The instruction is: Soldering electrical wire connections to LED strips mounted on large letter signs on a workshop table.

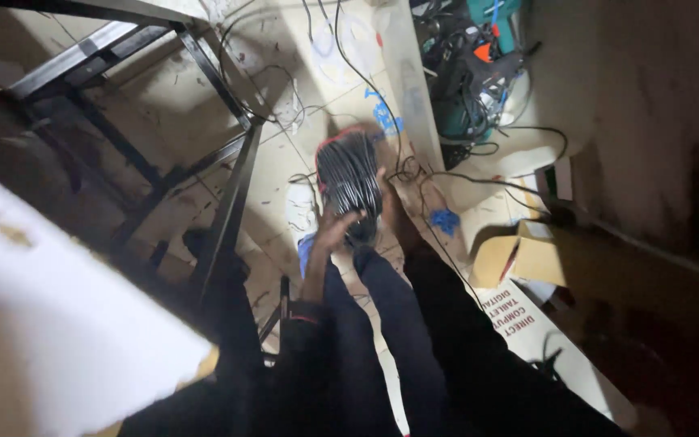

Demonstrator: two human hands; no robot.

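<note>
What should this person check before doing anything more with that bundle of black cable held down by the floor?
1. Grip on the black cable coil: left hand is on its lower edge. Ok.
2. Second hand on the coil: right hand shows only as dim fingers at the coil's side; firmness cannot tell.
3. Coil tidy: the loops lie together in one bundle. Ok.
4. Floor clear of snags: loose wires trail across the tiles beside the coil. Not ok.
5. Room to move: the black metal frame stands close on the left, the open cardboard box on the right. Not ok.
6. Lighting: dim, with deep shadow. Not ok.
</note>
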